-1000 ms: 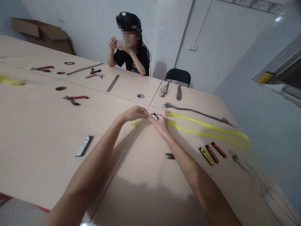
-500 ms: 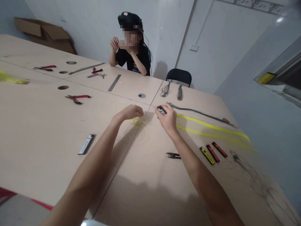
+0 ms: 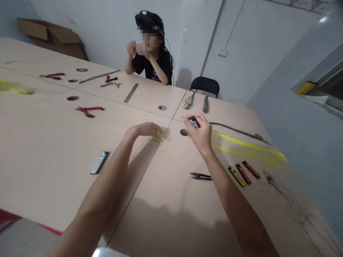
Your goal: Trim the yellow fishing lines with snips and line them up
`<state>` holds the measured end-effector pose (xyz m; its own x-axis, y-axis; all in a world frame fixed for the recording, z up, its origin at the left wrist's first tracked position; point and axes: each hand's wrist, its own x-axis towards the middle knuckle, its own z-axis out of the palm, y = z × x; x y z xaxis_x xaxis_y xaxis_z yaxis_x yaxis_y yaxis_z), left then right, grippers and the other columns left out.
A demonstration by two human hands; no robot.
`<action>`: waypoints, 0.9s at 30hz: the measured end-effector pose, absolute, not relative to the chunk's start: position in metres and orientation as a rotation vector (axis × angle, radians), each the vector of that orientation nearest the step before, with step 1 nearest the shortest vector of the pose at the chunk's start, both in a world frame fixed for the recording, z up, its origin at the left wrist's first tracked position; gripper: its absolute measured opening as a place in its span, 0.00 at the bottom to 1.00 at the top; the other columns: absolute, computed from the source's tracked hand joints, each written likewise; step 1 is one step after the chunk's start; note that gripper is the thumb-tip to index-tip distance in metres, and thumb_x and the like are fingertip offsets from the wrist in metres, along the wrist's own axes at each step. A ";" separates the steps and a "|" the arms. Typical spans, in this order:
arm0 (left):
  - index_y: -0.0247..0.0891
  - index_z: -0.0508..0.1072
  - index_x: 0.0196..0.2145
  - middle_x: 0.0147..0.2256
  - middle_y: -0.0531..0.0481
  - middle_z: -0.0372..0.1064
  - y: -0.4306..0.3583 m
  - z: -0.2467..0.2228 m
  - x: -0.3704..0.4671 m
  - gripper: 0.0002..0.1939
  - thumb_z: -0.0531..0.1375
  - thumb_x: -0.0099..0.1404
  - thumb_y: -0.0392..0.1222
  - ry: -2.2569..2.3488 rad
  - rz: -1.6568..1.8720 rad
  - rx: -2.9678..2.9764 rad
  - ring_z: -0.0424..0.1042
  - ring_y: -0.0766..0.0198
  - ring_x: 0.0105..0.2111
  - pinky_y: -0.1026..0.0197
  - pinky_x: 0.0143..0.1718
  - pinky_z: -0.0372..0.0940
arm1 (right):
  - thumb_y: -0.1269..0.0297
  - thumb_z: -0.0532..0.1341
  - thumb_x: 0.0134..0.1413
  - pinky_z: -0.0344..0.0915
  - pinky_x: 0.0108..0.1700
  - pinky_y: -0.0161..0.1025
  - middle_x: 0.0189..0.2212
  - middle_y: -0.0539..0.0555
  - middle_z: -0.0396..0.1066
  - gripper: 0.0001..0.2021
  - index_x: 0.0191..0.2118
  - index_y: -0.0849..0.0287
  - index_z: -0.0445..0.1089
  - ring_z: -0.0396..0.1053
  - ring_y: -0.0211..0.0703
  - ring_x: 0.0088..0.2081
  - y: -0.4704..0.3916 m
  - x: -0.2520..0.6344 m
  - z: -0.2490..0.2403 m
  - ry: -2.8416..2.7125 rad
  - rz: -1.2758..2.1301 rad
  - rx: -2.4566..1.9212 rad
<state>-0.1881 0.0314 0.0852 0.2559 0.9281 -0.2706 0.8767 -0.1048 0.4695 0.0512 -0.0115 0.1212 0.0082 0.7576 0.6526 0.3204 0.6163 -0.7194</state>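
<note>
My left hand (image 3: pixel 148 129) is bent down at the wrist near the seam in the table. Its fingers are closed on a loose tangle of thin yellow thread (image 3: pixel 162 139), though the fingertips are partly hidden. To the right, a slim black-and-white case (image 3: pixel 194 121) is gripped in my right hand (image 3: pixel 200 132), just above the tabletop. A round table hole (image 3: pixel 184 132) shows beside that hand. Closer to me, black thread snips (image 3: pixel 199 176) lie partly behind my right forearm.
Yellow strands (image 3: pixel 249 142) and a dark cord (image 3: pixel 235 130) stretch away at right. Slim red and yellow cases (image 3: pixel 237 176) lie below them. At left are a black-and-white case (image 3: pixel 99 163) and red-handled pliers (image 3: pixel 89 111). A person (image 3: pixel 152 53) sits opposite.
My right hand has moved right with the case, uncovering the table hole. My left hand has lowered slightly over the yellow thread.
</note>
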 end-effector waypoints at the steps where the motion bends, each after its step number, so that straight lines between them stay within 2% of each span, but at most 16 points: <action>1: 0.43 0.81 0.39 0.39 0.48 0.78 0.032 0.083 -0.187 0.18 0.63 0.49 0.48 1.605 0.129 2.000 0.73 0.59 0.37 0.65 0.35 0.62 | 0.64 0.64 0.54 0.68 0.44 0.39 0.32 0.53 0.75 0.05 0.31 0.58 0.76 0.73 0.43 0.38 -0.012 0.052 0.121 -1.579 0.430 -0.915; 7: 0.41 0.81 0.31 0.33 0.50 0.78 0.037 0.076 -0.182 0.12 0.60 0.50 0.45 1.496 0.133 2.024 0.72 0.61 0.33 0.65 0.33 0.61 | 0.64 0.64 0.54 0.70 0.43 0.40 0.33 0.53 0.74 0.05 0.30 0.58 0.76 0.73 0.42 0.38 -0.021 0.060 0.134 -1.531 0.412 -0.896; 14: 0.42 0.81 0.32 0.36 0.49 0.79 0.035 0.077 -0.182 0.13 0.60 0.51 0.47 1.550 0.122 2.009 0.73 0.60 0.33 0.64 0.33 0.60 | 0.63 0.63 0.57 0.71 0.45 0.42 0.33 0.53 0.73 0.06 0.33 0.58 0.75 0.73 0.43 0.39 -0.027 0.075 0.157 -1.501 0.255 -0.861; 23: 0.41 0.80 0.31 0.34 0.50 0.79 0.035 0.075 -0.179 0.12 0.59 0.50 0.43 1.507 0.135 1.995 0.73 0.62 0.34 0.66 0.33 0.61 | 0.59 0.61 0.60 0.71 0.47 0.46 0.36 0.54 0.72 0.08 0.36 0.56 0.75 0.73 0.46 0.43 -0.038 0.085 0.177 -1.521 0.204 -0.775; 27: 0.40 0.79 0.39 0.39 0.49 0.78 0.034 0.082 -0.179 0.17 0.58 0.55 0.48 1.393 0.270 1.999 0.73 0.61 0.38 0.65 0.39 0.64 | 0.60 0.62 0.60 0.73 0.44 0.45 0.34 0.53 0.73 0.07 0.35 0.56 0.75 0.74 0.45 0.40 -0.041 0.088 0.178 -1.559 0.150 -0.804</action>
<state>-0.1787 0.0337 0.0821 0.4066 0.8908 -0.2030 0.7505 -0.1990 0.6301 0.0876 -0.0410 0.1781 0.0589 0.5644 0.8234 0.3970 0.7435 -0.5381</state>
